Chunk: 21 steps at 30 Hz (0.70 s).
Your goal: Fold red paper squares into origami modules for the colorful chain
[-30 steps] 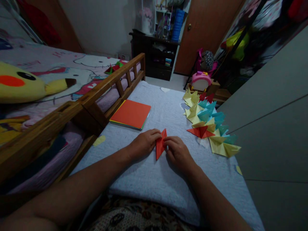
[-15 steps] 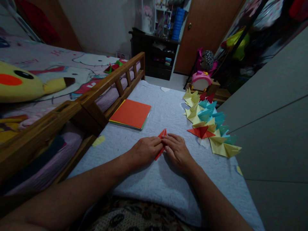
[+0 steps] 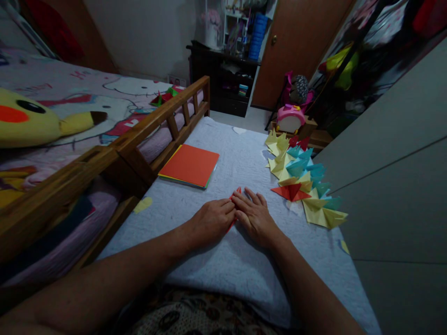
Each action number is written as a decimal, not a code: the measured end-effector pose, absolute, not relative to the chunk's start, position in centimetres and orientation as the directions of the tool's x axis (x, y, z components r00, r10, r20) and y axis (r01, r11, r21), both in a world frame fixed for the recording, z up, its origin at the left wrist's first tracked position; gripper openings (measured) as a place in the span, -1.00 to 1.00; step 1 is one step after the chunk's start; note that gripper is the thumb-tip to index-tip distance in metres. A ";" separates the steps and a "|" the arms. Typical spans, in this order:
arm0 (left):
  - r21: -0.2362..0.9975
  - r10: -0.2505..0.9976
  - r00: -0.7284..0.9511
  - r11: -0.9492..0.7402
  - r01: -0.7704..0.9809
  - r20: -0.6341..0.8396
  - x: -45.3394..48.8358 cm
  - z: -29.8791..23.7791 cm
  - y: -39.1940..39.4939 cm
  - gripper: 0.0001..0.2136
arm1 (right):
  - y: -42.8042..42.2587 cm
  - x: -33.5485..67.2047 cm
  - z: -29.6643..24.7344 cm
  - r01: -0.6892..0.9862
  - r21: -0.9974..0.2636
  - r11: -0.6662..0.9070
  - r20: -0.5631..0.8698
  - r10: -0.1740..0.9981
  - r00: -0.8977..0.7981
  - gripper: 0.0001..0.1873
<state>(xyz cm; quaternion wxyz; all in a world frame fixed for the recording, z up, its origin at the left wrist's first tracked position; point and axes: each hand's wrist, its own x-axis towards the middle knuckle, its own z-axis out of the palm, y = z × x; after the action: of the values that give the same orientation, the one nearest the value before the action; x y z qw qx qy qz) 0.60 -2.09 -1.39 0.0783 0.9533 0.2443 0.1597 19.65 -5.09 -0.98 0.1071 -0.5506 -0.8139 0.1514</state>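
A small folded piece of orange-red origami paper point(image 3: 239, 190) lies on the pale blue bed cover, mostly hidden beneath my hands; only its far tip and a sliver of the near edge show. My left hand point(image 3: 213, 217) is closed, with its fingers curled onto the paper's left side. From the right, my right hand point(image 3: 256, 215) grips the same paper. Its thumb and index finger are on the fold, while the other fingers are slightly apart. The fingertips of both hands meet over the middle of the piece.
A stack of square coloured paper point(image 3: 190, 164), orange-red on top, lies ahead to the left. Several folded paper pieces point(image 3: 293, 167) in yellow, blue and red line the right side. A wooden bed rail point(image 3: 160, 118) runs along the left; a pale panel point(image 3: 398, 186) stands at right.
My right hand has shifted slightly left over the folded paper and now covers more of it. My left hand stays at nearly the same spot.
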 end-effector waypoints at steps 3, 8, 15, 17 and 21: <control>0.234 0.486 0.826 -0.871 0.432 0.285 0.7 -1.3 -2.2 -0.86 | -5.1 19.7 -0.9 0.865 -0.363 0.345 0.004 0.929 -0.369 -0.49; 0.243 0.473 0.826 -0.878 0.413 0.306 0.7 -1.6 -2.3 -0.82 | -5.0 19.7 -0.8 0.881 -0.343 0.327 -0.033 0.933 -0.359 -0.46; 0.188 0.487 0.817 -0.874 0.449 0.309 0.7 -2.6 -2.3 -0.80 | -4.6 19.6 -0.6 0.909 -0.312 0.276 -0.085 0.945 -0.316 -0.39; 0.174 0.489 0.823 -0.872 0.457 0.289 0.6 -2.5 -2.3 -0.80 | -4.3 19.6 -0.8 0.918 -0.296 0.262 -0.086 0.950 -0.299 -0.38; 0.162 0.495 0.827 -0.869 0.468 0.267 0.6 -2.2 -2.3 -0.80 | -4.0 19.6 -1.2 0.938 -0.258 0.232 -0.066 0.964 -0.256 -0.37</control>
<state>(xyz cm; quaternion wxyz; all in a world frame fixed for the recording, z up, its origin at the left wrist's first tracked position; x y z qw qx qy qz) 0.59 -2.35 -2.19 0.0445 0.9547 0.2520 0.1517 19.61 -4.01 -1.19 0.0534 -0.6075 -0.7829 0.1231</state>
